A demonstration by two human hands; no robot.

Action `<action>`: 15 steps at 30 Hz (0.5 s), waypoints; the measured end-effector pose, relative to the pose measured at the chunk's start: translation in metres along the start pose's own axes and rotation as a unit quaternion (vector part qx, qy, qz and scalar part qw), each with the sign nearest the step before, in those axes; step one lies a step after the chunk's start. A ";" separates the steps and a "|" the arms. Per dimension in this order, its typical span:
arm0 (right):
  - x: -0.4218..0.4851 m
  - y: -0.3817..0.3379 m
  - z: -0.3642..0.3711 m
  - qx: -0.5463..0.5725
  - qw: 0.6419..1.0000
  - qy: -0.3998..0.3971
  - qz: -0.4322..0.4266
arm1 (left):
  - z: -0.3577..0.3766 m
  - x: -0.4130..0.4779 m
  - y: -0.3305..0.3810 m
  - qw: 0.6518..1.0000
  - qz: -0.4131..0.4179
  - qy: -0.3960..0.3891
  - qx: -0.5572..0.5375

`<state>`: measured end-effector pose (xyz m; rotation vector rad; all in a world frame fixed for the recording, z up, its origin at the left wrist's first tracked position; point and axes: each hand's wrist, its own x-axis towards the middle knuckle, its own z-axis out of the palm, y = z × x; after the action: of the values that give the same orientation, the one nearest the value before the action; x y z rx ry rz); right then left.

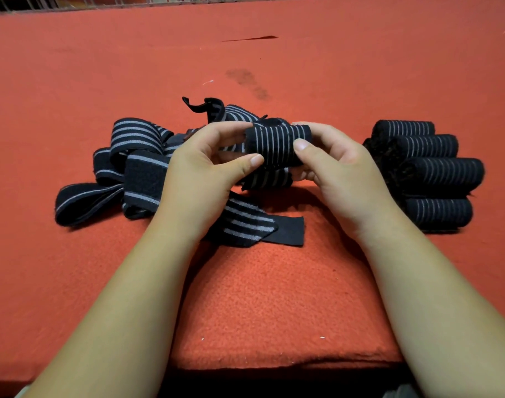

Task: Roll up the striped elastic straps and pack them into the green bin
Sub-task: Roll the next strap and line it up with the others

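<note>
Head view: two bare forearms reached in from the near edge over the red felt-covered worktop (274, 297).
Nearest strap: the flat black end of a grey-striped elastic strap (285, 229) lay on the felt between the wrists, running under the left wrist.
Left grip (205, 168): clamped on the left end of the half-rolled black strap with thin grey stripes (277, 145), thumb on the near side, fingers curled behind.
Right grip (340, 168): clamped on the right end of the same roll, thumb pressed on its front.
Held roll: it lay crosswise between both grips, with a loose striped length hanging under it.
Loose pile (136, 159): tangled unrolled striped straps lay just left of the left grip, partly behind it.
Finished rolls (440, 173): four tight black striped rolls lay side by side, touching, just right of the right grip.
Beyond: a dark smudge (248, 81) marked the felt, and a wire grille (188, 0) ran along the far edge.
</note>
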<state>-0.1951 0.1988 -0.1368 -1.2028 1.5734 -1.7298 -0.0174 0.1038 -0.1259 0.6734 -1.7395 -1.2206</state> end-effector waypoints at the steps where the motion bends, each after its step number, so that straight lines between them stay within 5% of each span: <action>1: -0.001 -0.001 0.000 0.003 1.000 0.006 -0.002 | 0.000 0.000 0.001 1.000 -0.002 -0.002 0.002; 15: -0.034 -0.031 -0.029 -0.130 0.990 0.040 -0.032 | 0.017 -0.022 0.025 0.997 -0.016 -0.064 0.032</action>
<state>-0.1981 0.2482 -0.1143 -1.3331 1.8739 -1.6687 -0.0206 0.1388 -0.1128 0.6752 -1.8858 -1.2581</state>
